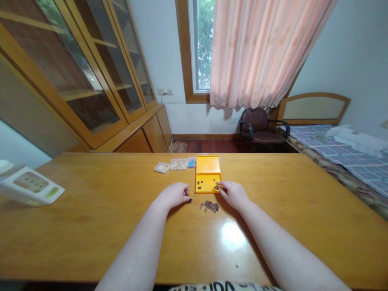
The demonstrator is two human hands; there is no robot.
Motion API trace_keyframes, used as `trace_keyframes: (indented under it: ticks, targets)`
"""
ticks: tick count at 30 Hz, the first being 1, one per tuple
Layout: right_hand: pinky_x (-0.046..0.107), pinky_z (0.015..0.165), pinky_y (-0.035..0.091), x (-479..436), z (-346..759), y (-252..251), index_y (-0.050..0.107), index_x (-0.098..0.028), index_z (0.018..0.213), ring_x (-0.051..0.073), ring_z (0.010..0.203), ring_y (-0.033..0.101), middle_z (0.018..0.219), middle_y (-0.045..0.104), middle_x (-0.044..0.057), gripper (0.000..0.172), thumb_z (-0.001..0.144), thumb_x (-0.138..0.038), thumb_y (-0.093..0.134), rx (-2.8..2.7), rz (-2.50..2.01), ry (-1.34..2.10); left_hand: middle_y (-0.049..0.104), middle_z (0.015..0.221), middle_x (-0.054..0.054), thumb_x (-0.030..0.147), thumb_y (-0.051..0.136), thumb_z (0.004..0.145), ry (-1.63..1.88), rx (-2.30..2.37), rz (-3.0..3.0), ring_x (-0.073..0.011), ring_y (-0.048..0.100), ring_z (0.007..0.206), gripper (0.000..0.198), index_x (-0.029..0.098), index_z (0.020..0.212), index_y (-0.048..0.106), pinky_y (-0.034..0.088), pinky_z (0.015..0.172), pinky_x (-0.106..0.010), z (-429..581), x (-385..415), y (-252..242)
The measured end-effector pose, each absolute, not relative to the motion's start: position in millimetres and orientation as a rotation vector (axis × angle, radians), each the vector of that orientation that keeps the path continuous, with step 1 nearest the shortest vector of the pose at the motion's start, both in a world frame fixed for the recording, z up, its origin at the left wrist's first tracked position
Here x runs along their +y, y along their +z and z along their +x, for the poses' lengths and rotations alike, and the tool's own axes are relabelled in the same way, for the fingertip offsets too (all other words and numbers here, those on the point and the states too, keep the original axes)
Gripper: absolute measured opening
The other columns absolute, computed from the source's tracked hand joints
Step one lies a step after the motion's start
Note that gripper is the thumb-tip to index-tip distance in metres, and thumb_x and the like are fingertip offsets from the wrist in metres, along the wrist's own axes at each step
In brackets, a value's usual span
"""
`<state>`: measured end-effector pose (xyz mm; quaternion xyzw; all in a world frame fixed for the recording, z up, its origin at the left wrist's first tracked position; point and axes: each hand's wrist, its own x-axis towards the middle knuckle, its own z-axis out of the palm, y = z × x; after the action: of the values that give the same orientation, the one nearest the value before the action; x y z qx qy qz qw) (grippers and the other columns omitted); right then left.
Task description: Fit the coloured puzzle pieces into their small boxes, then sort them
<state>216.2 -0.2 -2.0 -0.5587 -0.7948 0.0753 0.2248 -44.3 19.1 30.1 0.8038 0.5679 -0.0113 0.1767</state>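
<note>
An open orange case (207, 169) lies on the wooden table (91, 210), with a few small dark pieces in its near tray. My right hand (233, 193) rests at the tray's right front corner, fingers pinched on a tiny piece I cannot make out. My left hand (175, 195) lies curled on the table left of the tray, with one small dark piece (190, 200) at its fingertips. A little heap of dark pieces (209, 206) sits on the table between both hands.
Small clear boxes (177, 164) with white and blue bits stand left of the case. A white power strip (28, 186) lies at the table's left edge. Beyond are a glass-door cabinet (91, 81), an armchair (260, 126), a bed (348, 157) and a curtained window (203, 44).
</note>
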Motion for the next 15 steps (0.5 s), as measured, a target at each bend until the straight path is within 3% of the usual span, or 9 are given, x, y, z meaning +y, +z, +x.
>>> trace_keyframes:
  ticks: [4, 15]
  targets:
    - [0.024, 0.067, 0.04, -2.3, 214.6, 1.1, 0.069, -0.024, 0.094, 0.016, 0.076, 0.063, 0.088, 0.071, 0.004, 0.025, 0.088, -0.031, 0.046, -2.307, -1.468, 0.265, 0.068, 0.081, -0.001, 0.027, 0.064, 0.066, -0.073, 1.56, 2.251, -0.0149, 0.058, 0.07, 0.013, 0.022, 0.078, 0.063, 0.036, 0.056, -0.022, -42.3, 18.6, 27.3]
    - [0.022, 0.063, 0.034, -4.5, 211.6, 6.8, 0.068, -0.022, 0.088, 0.013, 0.072, 0.059, 0.082, 0.069, 0.003, 0.027, 0.09, -0.034, 0.044, -2.474, -1.365, 0.367, 0.066, 0.076, -0.004, 0.024, 0.054, 0.076, -0.09, 1.528, 2.27, -0.0146, 0.059, 0.064, 0.012, 0.019, 0.074, 0.064, 0.038, 0.056, -0.023, -32.3, 14.3, 33.1]
